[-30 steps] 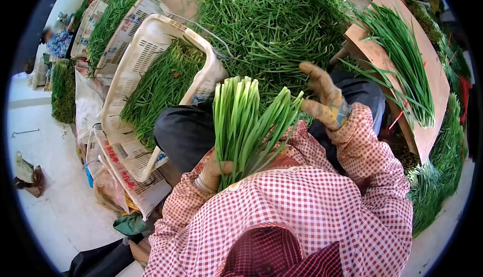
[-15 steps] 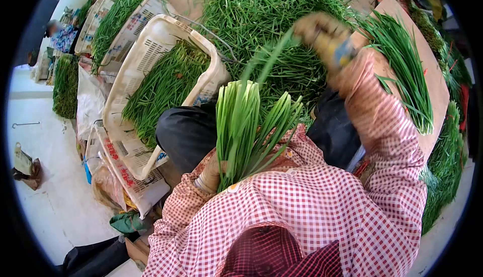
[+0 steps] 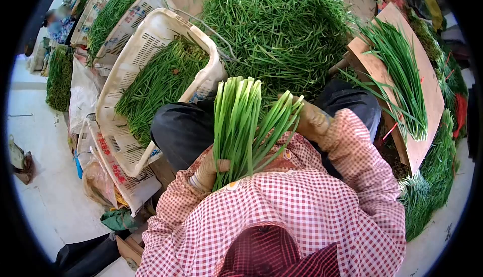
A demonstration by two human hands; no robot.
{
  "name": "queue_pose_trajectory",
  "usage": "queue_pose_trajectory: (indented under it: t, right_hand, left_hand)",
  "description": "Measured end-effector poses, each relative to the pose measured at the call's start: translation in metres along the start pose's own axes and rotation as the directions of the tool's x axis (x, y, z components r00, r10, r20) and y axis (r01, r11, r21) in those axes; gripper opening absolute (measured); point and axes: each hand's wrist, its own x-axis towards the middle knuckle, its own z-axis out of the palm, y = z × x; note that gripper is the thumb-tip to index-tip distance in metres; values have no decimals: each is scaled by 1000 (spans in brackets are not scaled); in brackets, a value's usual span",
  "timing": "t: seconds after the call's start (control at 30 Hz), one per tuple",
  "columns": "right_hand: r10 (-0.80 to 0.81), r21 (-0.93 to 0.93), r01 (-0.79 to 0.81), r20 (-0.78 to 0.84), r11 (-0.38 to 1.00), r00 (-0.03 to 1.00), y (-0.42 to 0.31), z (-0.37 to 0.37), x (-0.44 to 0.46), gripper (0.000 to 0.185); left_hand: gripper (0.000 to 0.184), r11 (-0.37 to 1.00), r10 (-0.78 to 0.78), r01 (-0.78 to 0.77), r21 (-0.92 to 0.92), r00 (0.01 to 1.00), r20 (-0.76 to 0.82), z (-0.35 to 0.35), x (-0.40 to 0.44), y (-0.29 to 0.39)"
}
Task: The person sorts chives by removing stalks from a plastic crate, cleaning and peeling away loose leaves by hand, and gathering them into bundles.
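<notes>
A bunch of Chinese chives, pale cut ends up, stands upright in front of my chest. My left hand, in a tan glove, is closed round its lower left side with the thumb across the stalks. Part of the bunch fans out to the right. Beside that fanned part is my right hand, also gloved. Its fingers go behind the stalks, so I cannot see whether they grip anything.
A large heap of loose chives lies ahead. On the left stands a white plastic crate part-filled with chives. A board on the right bears a chive bundle. A person is at far left.
My right hand has come down from above the heap to the right side of the bunch. The blurred loose blades that trailed from it no longer show. My left hand keeps its hold.
</notes>
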Motion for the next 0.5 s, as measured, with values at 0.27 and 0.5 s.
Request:
queue_pose_trajectory:
  t: [0.27, 0.5]
  right_hand:
    - [-606, -826, 538, 517, -168, 605, -101, 71, -1, 41]
    - [-429, -564, 769, 800, -301, 419, -68, 97, 34, 31]
  left_hand:
    - [73, 999, -20, 22, 46, 999, -48, -30, -5, -33]
    - [70, 961, -163, 131, -242, 980, -116, 22, -13, 9]
